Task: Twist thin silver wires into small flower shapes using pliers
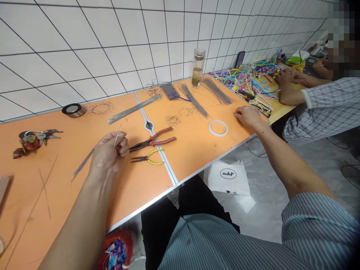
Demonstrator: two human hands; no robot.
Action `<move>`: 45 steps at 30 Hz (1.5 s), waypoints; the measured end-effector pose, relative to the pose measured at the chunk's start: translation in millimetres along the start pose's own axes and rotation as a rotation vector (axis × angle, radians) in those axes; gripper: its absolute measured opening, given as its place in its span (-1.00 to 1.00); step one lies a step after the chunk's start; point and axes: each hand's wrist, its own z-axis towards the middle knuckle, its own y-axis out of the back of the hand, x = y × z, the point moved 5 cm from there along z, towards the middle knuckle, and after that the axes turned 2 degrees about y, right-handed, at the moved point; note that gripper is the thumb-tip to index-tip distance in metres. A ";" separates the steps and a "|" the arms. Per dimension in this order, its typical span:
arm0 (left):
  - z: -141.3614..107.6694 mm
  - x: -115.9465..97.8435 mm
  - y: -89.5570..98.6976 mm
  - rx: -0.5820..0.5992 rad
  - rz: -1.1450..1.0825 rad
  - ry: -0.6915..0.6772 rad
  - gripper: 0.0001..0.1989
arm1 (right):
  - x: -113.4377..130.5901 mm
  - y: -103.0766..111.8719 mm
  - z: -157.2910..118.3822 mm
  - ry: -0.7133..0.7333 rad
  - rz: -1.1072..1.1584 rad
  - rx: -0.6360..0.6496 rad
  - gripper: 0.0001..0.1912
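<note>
Orange tabletop (194,153), metal-edged, a metal-trimmed seam crossing it; white tiled wall (112,22) behind, grey floor (264,210) below. From my remote seat I note a white bag (229,176) on that floor, below the right fingers. Off to their right, a co-worker's checked sleeve (334,107) and a heap of coloured strands (253,77).

Left hand (110,148): fingers bent in, thumb and fingertips pinched on a thin wire (116,139), which stands up out of the grip, over the table. Just right of these fingers, red-handled pliers (153,141); nearer me, yellow-handled pliers (146,158). Beyond them, a bundle of wires (132,110); farther left, keys (42,138).

Right hand (249,116): resting palm-down on the table, fingers loosely curled. Whether anything sits beneath them I cannot tell. A white tape ring (218,134) lies near, to their left; farther left, a flower-shaped wire piece (173,120). A glass jar (197,71) stands beyond, by the wall.
</note>
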 end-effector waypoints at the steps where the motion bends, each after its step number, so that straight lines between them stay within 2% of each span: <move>1: -0.3 -0.1 -0.3 -0.002 0.001 0.001 -0.88 | 1.7 0.2 0.0 0.012 -0.024 0.005 -0.67; 9: -2.9 -2.6 -2.8 -0.004 -0.004 -0.001 -0.87 | 11.0 -1.5 -3.2 -0.005 -0.055 0.034 -0.70; 12: -4.6 -3.8 -4.7 -0.018 -0.005 -0.008 -0.86 | 16.5 14.9 -6.6 -0.022 0.068 -0.112 -0.79; 14: -5.0 -3.1 -6.5 -0.023 0.006 -0.005 -0.87 | 33.5 32.8 -10.1 0.019 0.152 -0.241 -0.82; 16: -5.1 -2.7 -8.9 -0.013 0.012 -0.026 -0.89 | 67.2 50.7 -16.4 0.102 0.214 -0.326 -0.85; 17: -5.3 -2.6 -10.4 0.000 0.016 -0.040 -0.88 | 90.8 59.4 -21.5 0.178 0.319 -0.360 -0.91; 20: -6.9 -3.4 -14.8 0.043 0.028 -0.070 -0.87 | 179.4 79.5 -42.3 0.439 0.673 -0.378 -0.93; 23: -9.9 -6.8 -17.7 0.061 0.027 -0.072 -0.86 | 274.3 86.1 -58.2 0.660 0.932 -0.227 -0.93; 25: -11.5 -10.2 -18.3 0.059 0.027 -0.072 -0.86 | 329.0 85.0 -60.7 0.771 1.083 -0.068 -0.89; 27: -12.2 -13.5 -18.3 0.060 0.026 -0.081 -0.87 | 371.3 82.0 -57.8 0.850 1.231 0.069 -0.83; 29: -11.7 -15.3 -17.6 0.058 0.028 -0.089 -0.87 | 399.7 75.4 -51.4 0.866 1.332 0.162 -0.76; 32: -10.7 -14.8 -16.7 0.050 0.023 -0.087 -0.88 | 420.0 63.6 -46.9 0.860 1.438 0.220 -0.60; 36: -12.8 -13.8 -18.7 0.045 -0.018 -0.104 -0.85 | 422.6 56.8 -58.4 0.880 1.576 0.262 -0.38; 45: -17.1 -8.1 -26.7 0.072 -0.004 -0.111 -0.77 | 417.1 44.7 -74.0 0.747 1.687 0.460 -0.45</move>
